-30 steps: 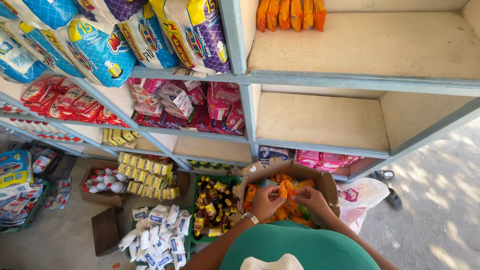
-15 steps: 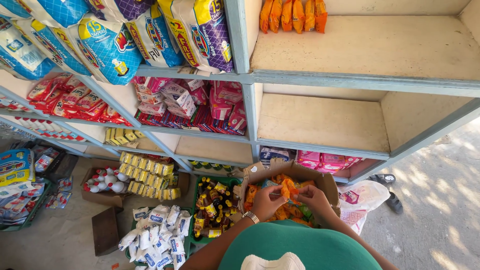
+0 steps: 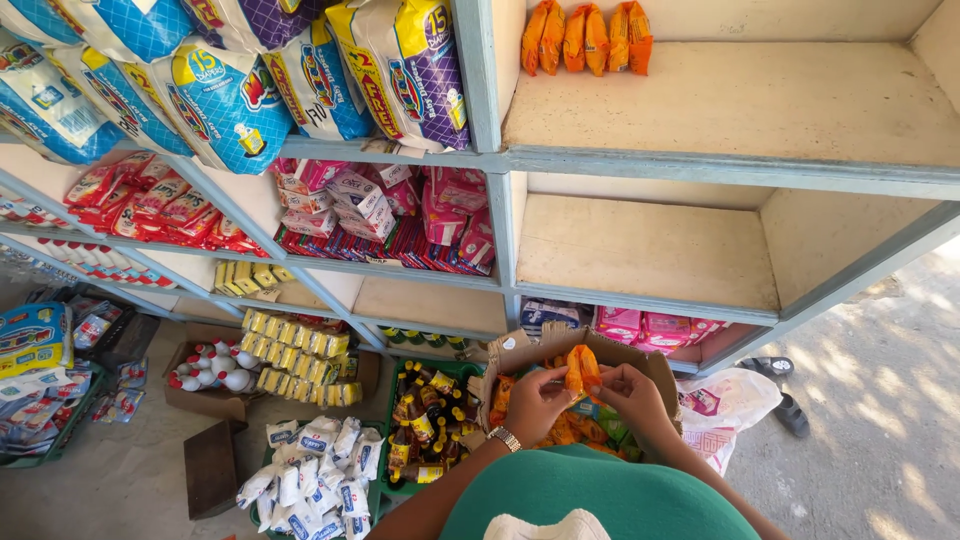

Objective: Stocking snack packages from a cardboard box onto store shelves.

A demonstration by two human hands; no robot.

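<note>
I see my left hand [image 3: 535, 400] and right hand [image 3: 632, 395] both pinching one small orange foil snack packet [image 3: 581, 370], raised over the open brown cardboard box [image 3: 655, 370] near its back edge. The grip looks fingertip-thin; the slick foil could slip and fall among the packets below.
</note>
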